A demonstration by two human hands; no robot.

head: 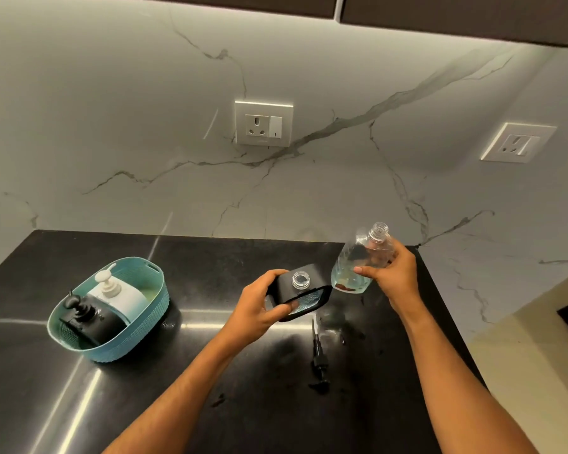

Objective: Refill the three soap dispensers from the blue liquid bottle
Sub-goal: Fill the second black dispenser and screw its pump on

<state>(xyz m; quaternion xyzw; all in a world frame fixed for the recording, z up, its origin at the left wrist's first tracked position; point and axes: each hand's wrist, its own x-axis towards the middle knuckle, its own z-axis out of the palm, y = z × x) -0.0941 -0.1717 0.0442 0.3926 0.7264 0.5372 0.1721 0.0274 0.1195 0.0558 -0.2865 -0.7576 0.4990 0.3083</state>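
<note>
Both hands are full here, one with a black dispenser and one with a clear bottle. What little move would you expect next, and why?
Probably tipping the clear bottle in the right hand so its neck comes over the open mouth of the black dispenser, held by the left hand. Both are uncapped, the bottle is upright with a little pale blue liquid left, and the pump lies on the counter.

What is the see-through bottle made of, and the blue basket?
The bottle in the right hand looks like clear, glossy plastic: you see fingers through it and a threaded neck. The basket looks like matte moulded plastic with a woven-pattern wall, though I can't be certain.
</note>
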